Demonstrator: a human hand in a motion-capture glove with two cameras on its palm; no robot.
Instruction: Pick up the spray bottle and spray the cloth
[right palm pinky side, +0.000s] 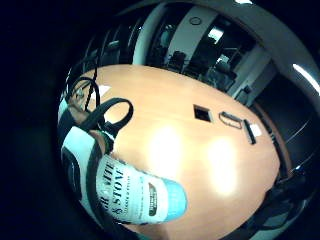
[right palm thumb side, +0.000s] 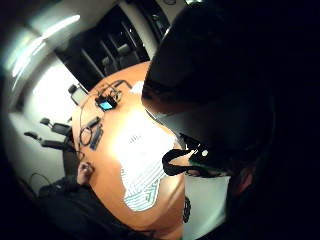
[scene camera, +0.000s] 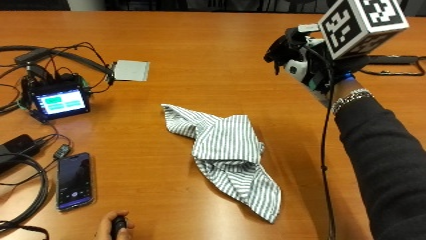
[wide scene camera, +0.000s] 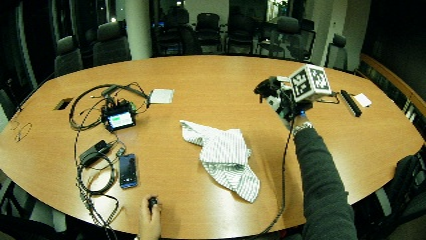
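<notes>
We take the crumpled white cloth with thin dark stripes (scene camera: 226, 150) as our landmark; it lies on the round orange-brown wooden table (scene camera: 200, 45). Beyond it and to its right in the outside view, our black-gloved right hand (scene camera: 307, 62) is raised above the tabletop, well apart from the cloth. Its fingers are curled round the white plastic spray bottle with a pale blue base and printed label (right palm pinky side: 137, 195). In the little-finger palm view the bottle fills the space next to the palm. From outside, only its dark spray head (scene camera: 283, 47) shows past the hand, on the side towards the cloth.

To the cloth's left we see a small device with a lit turquoise screen (scene camera: 61, 102) amid black cables, and nearer the table's edge a dark smartphone (scene camera: 73, 181). A flat grey square pad (scene camera: 131, 70) lies beyond the cloth's left corner.
</notes>
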